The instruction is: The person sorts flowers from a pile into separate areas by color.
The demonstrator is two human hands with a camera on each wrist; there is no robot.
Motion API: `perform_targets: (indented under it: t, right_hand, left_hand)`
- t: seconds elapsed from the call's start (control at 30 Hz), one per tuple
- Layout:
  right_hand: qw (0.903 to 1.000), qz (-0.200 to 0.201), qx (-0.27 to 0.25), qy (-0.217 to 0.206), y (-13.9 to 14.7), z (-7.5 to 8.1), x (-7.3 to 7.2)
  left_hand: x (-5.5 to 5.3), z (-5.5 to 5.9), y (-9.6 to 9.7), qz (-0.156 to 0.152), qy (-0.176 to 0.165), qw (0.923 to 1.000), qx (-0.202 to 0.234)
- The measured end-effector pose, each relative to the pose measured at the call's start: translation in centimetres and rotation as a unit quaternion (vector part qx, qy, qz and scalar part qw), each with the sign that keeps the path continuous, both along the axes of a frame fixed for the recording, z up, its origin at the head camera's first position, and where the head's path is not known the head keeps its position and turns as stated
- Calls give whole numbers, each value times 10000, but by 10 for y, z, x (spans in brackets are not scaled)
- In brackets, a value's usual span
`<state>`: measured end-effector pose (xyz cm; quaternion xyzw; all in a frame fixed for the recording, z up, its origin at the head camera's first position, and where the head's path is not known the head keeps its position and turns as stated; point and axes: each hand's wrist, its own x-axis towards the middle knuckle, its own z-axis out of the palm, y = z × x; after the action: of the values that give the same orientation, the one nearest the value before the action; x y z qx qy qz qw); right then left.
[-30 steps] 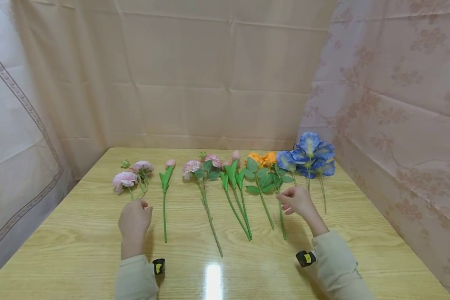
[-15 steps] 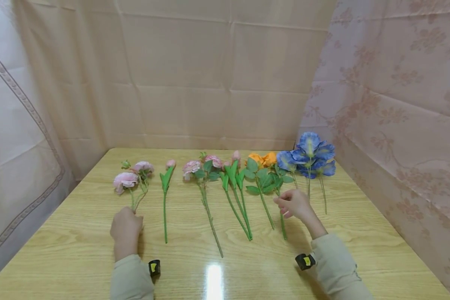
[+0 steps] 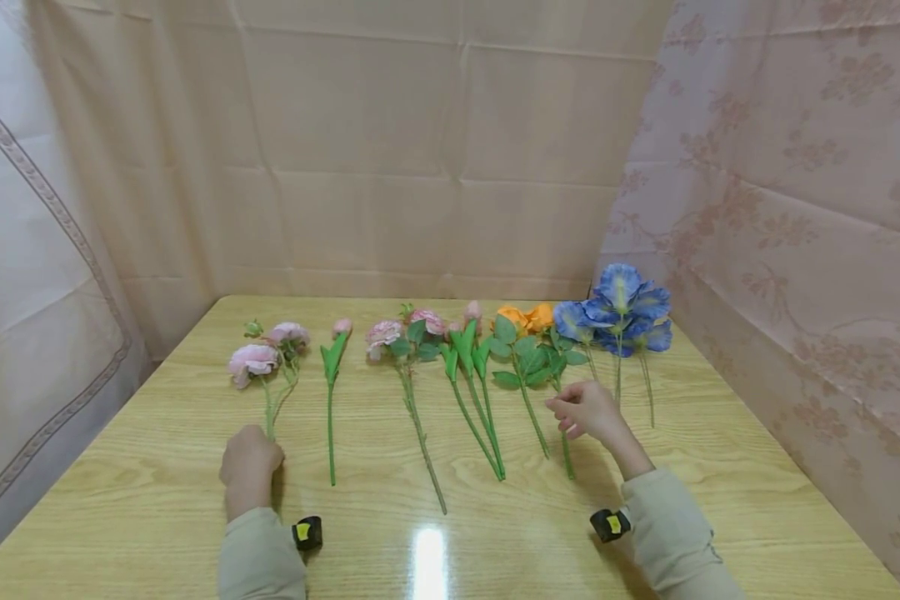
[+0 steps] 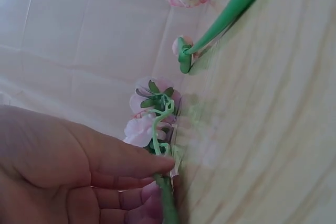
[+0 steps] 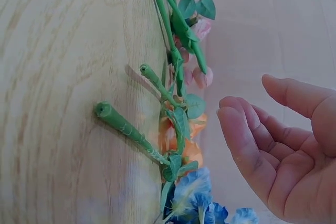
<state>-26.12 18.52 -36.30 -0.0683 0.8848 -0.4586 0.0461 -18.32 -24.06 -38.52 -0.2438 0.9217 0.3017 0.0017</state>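
My left hand (image 3: 251, 468) pinches the green stem (image 4: 168, 200) of a pale pink artificial peony (image 3: 252, 362) low down, between thumb and fingers. This branching peony lies at the left of the table, its blooms pointing away from me. My right hand (image 3: 594, 412), thumb and fingers apart in the right wrist view, holds nothing. It hovers over the stem of an orange rose (image 3: 540, 317), which it partly covers in the head view. To the right of the left hand lies a single pink tulip (image 3: 332, 354) with a green stem.
Across the wooden table (image 3: 375, 550) lie another pink branching flower (image 3: 383, 335), several pink tulips (image 3: 465, 346) with stems together, and blue flowers (image 3: 619, 312) at the back right. A beige cloth (image 3: 390, 150) hangs behind, and a patterned cloth (image 3: 810, 208) on the right.
My left hand has moved back toward me and slightly left, down along the peony's stem, where it now pinches. The peony has shifted very slightly right. My right hand has drifted slightly left.
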Motion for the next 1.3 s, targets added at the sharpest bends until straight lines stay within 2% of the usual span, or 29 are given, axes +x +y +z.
perform_targets:
  t: [0.2, 0.43, 0.67, 0.77, 1.0, 1.13, 1.3]
  right_hand:
    - [10000, 56, 17, 41, 1, -3, 0]
    - [9999, 155, -65, 4, 0, -4, 1]
    - [9994, 312, -162, 61, -4, -3, 2]
    - [9992, 358, -169, 87, -5, -3, 3]
    - [9993, 347, -23, 95, -10, -4, 6]
    - [9991, 421, -59, 14, -13, -4, 8]
    - [9982, 588, -71, 124, -17, -3, 10]
  left_hand:
    - [0, -2, -2, -48, 34, 9999, 83]
    - [4, -5, -8, -287, 211, 9994, 52]
    - [7, 4, -4, -281, 313, 9981, 439]
    - [7, 8, 0, -313, 476, 9968, 558]
    - [6, 17, 9, -501, 1011, 9923, 519]
    - [5, 22, 16, -659, 1340, 9870, 600]
    - [4, 29, 26, -920, 1651, 9779, 896]
